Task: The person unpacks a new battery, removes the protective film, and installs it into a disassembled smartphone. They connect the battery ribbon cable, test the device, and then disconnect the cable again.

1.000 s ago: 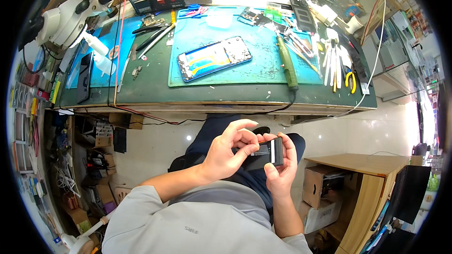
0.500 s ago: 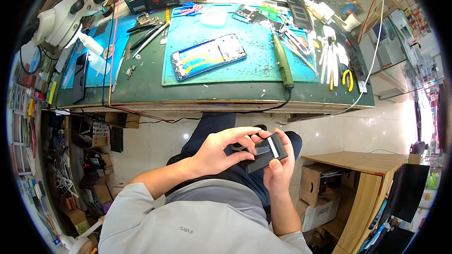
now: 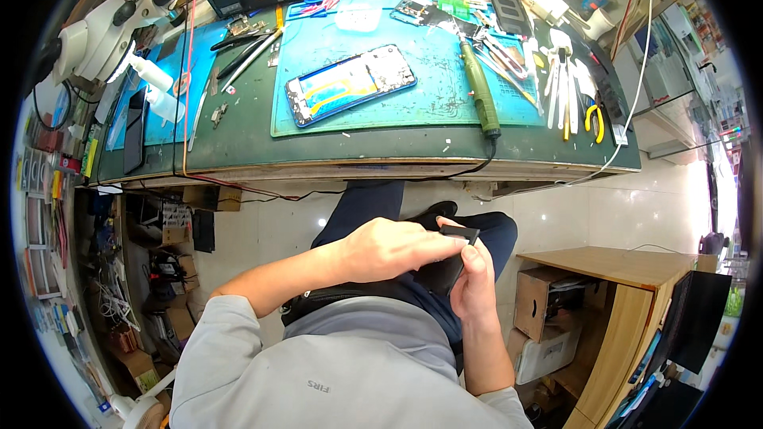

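Note:
Over my lap, beneath the bench edge, I hold a flat black rectangular piece (image 3: 439,276), tilted so that one end points up. My right hand (image 3: 475,282) grips it along its right side, thumb near the upper end. Across its upper part reaches my left hand (image 3: 385,250), fingers closed against it and tips near the right thumb. The left hand covers much of the piece's face. On the bench's blue mat (image 3: 334,119) lies an opened phone (image 3: 350,86) with a blue frame and yellow ribbon parts inside.
A green-handled tool (image 3: 479,87) lies right of the phone, its cable hanging over the bench edge. Tweezers (image 3: 563,87) and yellow-handled pliers (image 3: 594,121) are farther right. A microscope (image 3: 95,40) stands at left, near a dark phone (image 3: 136,133). A wooden cabinet (image 3: 620,270) is at right.
My left hand has moved right and over the black piece, from a pinch at its face to its upper end. The piece has tilted, and its white strip no longer shows.

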### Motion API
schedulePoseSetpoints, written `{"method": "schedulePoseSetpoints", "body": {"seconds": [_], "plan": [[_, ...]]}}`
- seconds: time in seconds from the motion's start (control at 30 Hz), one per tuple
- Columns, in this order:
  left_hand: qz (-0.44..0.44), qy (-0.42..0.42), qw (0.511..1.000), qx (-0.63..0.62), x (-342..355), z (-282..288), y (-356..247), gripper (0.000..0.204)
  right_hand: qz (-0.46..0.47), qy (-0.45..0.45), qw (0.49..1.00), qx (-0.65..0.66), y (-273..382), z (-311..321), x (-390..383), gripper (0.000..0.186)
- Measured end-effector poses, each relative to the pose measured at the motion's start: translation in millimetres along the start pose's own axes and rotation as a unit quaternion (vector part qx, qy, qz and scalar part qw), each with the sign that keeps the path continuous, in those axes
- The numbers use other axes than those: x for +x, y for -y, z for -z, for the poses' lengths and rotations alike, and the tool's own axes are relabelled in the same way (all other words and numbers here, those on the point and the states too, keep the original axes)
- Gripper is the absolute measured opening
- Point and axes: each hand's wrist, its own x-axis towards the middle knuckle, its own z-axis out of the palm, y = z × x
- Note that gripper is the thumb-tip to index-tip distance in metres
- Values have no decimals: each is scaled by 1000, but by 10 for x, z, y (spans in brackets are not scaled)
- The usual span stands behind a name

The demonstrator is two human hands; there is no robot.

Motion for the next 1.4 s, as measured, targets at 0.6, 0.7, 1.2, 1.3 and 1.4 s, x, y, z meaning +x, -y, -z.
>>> {"method": "schedulePoseSetpoints", "body": {"seconds": [0.6,0.7,1.2,1.3,1.4], "plan": [[95,-54,994,12,-166,-102,-75,63,3,10,999,43,-160,-19,-24,76],[42,-6,996,75,-189,-104,-24,60,-14,35,998,53,-122,-6,-52,79],[201,-5,977,-74,57,119,-56,45,-195,31,980,19,-67,81,-7,71],[165,-36,979,-113,-3,64,-16,36,-153,21,987,33,-53,48,-15,69],[159,-59,982,-83,-79,90,6,35,-110,35,991,73,-36,50,-22,68]]}}
